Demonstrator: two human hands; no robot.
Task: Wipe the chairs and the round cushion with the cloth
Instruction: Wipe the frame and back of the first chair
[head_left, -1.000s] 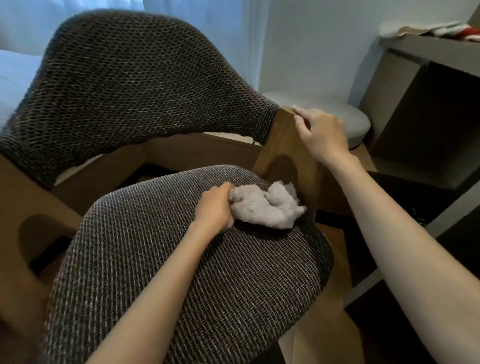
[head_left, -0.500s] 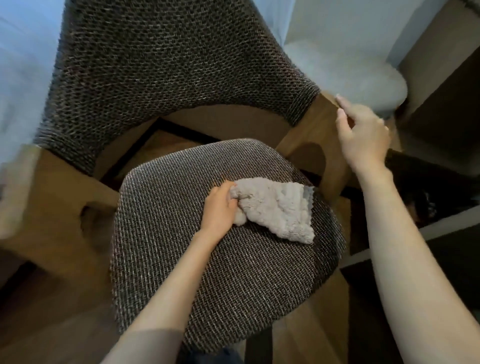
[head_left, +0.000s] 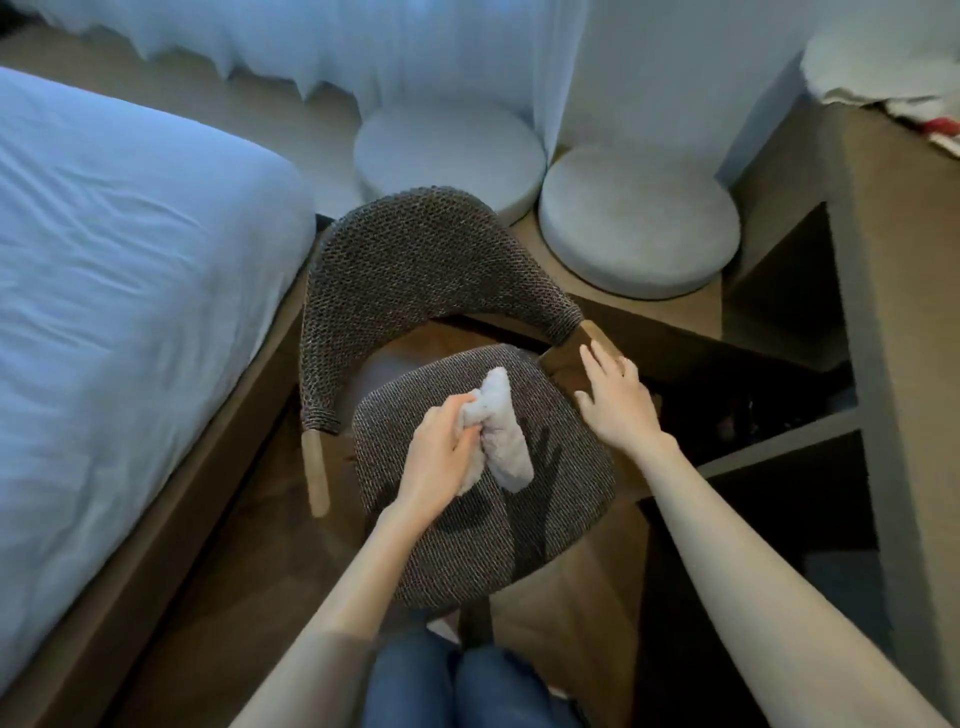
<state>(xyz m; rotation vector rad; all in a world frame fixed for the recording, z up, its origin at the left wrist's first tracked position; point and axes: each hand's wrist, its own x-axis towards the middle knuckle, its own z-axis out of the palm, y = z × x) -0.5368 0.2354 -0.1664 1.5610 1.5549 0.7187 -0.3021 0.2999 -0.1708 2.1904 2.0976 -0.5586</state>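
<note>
Cloth (head_left: 500, 434) bunched in left hand (head_left: 440, 457) grip over chair seat (head_left: 467, 551); right hand (head_left: 615, 402) spread, holding nothing

My left hand (head_left: 439, 457) grips the bunched pale cloth (head_left: 500, 431) over the chair (head_left: 483, 462) seat's back half; my right hand (head_left: 615, 400), fingers spread, hovers by its right edge.

The chair seat (head_left: 467, 545) is open from the front. Its curved backrest (head_left: 415, 260) walls the far side, with the bed (head_left: 130, 260) close left and shelving (head_left: 893, 312) close right.
</note>
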